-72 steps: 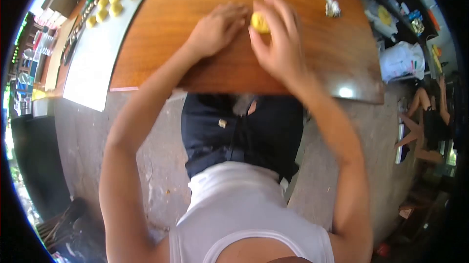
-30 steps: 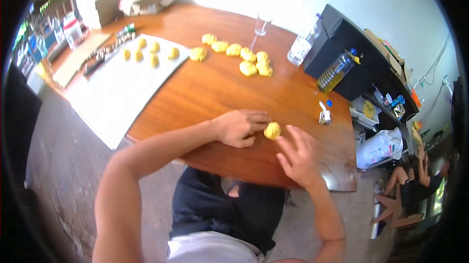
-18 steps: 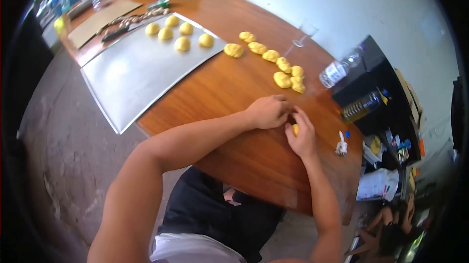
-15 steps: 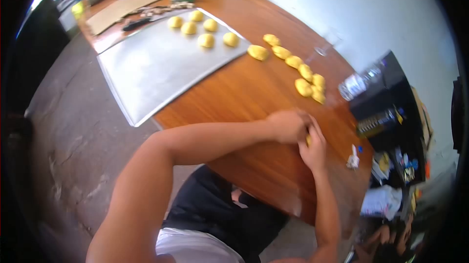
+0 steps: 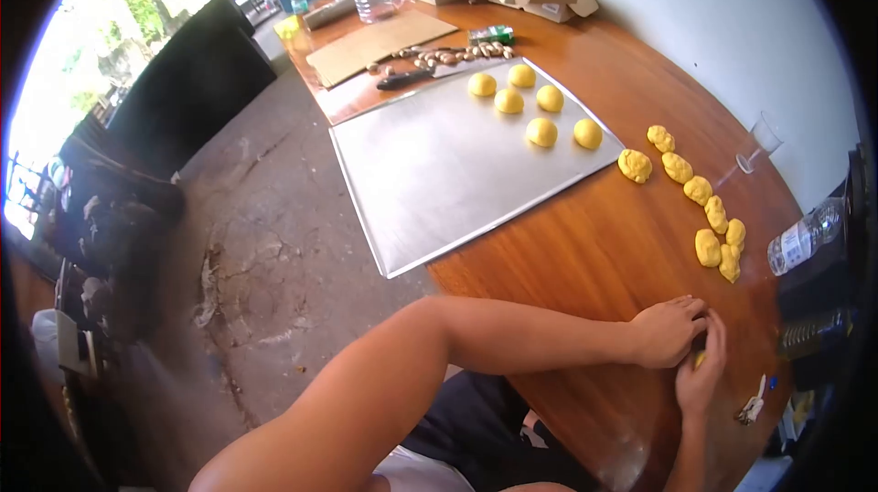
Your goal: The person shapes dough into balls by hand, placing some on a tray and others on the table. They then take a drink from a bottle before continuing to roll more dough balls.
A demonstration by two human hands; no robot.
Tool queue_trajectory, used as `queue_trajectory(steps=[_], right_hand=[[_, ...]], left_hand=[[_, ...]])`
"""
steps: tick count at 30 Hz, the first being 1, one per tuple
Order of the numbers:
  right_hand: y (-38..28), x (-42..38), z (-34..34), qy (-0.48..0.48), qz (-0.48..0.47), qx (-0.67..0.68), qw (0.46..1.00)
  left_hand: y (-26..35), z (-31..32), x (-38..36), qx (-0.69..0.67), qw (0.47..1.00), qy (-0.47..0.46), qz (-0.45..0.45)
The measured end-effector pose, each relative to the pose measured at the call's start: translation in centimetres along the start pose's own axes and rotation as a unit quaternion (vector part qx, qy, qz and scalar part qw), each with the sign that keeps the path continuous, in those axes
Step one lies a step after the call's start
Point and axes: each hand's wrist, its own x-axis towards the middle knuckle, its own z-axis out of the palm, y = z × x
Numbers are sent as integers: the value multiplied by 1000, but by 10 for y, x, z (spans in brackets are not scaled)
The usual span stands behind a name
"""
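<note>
Though they were apart a second ago, the right hand [image 5: 703, 371] now curls round a mostly hidden dough ball [image 5: 700, 359], left hand [image 5: 670, 332] meeting it, grip unclear, over the wooden counter [image 5: 562, 240]; concrete floor [image 5: 274, 282] alongside.

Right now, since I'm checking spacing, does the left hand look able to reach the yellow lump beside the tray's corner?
Probably yes: only tabletop seems to lie between the left hand and that yellow lump, though perhaps with a stretch.

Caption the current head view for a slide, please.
Left hand and right hand meet at a mostly hidden yellow lump over a wooden table; six yellow balls sit on a metal tray.
</note>
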Motion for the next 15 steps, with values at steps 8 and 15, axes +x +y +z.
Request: queue_trajectory(steps=[8,15], right_hand=[[21,-19,-25,-55,-133,-6,990],[19,-16,-23,69,-119,48,989]], left_hand=[[-12,-26,22,7,992,-20,-126],[-10,-21,32,115,990,-30,-77]])
